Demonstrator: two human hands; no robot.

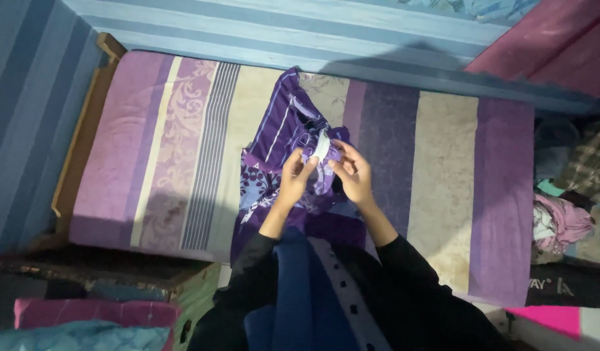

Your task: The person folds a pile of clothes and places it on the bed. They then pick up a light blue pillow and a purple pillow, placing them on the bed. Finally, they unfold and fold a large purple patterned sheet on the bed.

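Over a bed dressed in a sheet of purple, cream and grey stripes, a person in dark sleeves works both hands at a purple patterned garment spread across the mattress and hanging over its near edge. The left hand and the right hand meet above the cloth, fingers closed in a pinch on a small white strip, perhaps a label or band sewn to the fabric; the strip stands lifted between them, seemingly so it can be handled away from the folds beneath. Lying on the mattress, the garment takes its weight from the bed, leaving both hands free for the fine grip.

Dim light and deep shadow swallow the lower folds, and what kind of garment it is cannot be told. Fingertips overlap the strip, so how it joins the cloth stays unclear. A heap of clothes lies at the right end of the bed, partly cut off by the picture's edge. The wooden bed frame shows only at the left, against a blue striped wall.
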